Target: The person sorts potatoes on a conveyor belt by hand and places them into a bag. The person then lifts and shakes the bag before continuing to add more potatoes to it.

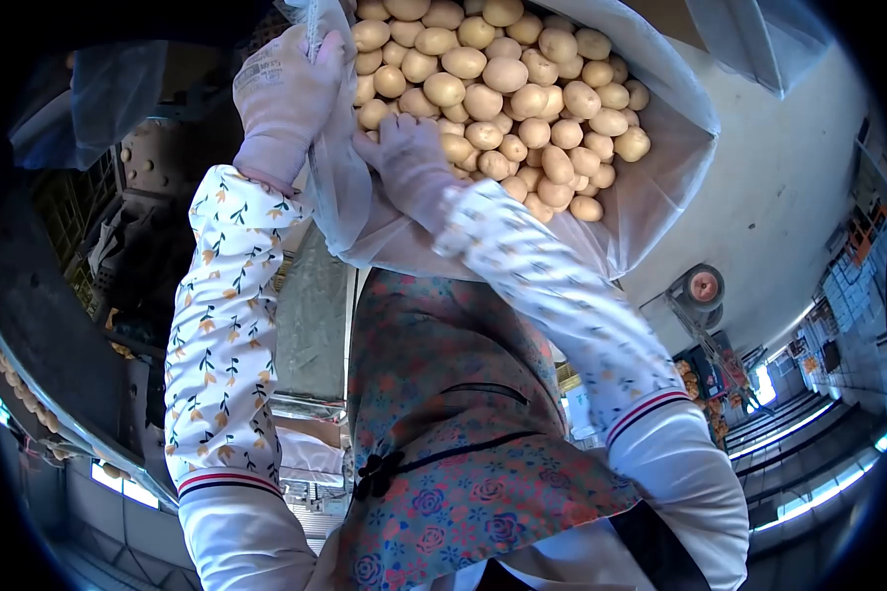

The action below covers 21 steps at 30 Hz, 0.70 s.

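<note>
Left hand: gripping the plastic liner by its left edge.
Right hand: reaching among the potatoes at their left side (whether its bent fingers are gripping one, I cannot tell).
Potatoes: lying heaped inside the liner.
Handwork: apparently levelling or picking over.
Liner edge: seemingly needing a firm hold while the right is working.

1 head-worn wide view, facing down, near the potatoes
</note>
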Tool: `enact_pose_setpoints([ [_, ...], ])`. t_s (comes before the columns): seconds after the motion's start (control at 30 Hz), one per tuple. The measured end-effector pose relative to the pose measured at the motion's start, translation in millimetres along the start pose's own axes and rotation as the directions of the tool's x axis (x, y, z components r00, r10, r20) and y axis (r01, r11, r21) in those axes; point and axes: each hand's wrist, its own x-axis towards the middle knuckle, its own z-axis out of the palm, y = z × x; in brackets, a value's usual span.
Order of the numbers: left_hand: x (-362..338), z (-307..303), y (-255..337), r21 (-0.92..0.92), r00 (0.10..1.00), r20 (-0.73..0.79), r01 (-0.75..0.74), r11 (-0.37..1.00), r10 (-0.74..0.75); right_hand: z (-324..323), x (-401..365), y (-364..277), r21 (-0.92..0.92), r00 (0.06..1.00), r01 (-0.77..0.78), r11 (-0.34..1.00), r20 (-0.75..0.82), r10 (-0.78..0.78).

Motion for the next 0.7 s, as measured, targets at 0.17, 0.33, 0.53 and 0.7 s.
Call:
enact_pose_setpoints([
  [0.17, -1, -4, 4, -0.007, 0.999, 0.032, 0.016, 1.0, -0.015, 9, -6, 14, 0.024, 0.95, -0.093, 0.995, 0.302, 0.082],
  [0.33, 1, 3, -4, 0.024, 1.0, -0.004, -0.027, 0.999, 0.027, -77, -93, 52, 0.825, 0.863, -0.505, 0.253, 0.476, 0.17],
  [0.53, 1, -3, 4, 0.063, 0.996, 0.066, 0.052, 0.997, -0.056, -117, -133, 54, 0.816, 0.963, -0.249, -0.522, 0.267, -0.041],
  [0.7, 2, -3, 2, 0.085, 0.997, 0.053, 0.056, 0.995, -0.061, -131, -149, 49, 0.728, 0.978, -0.178, -0.662, 0.203, -0.04],
])
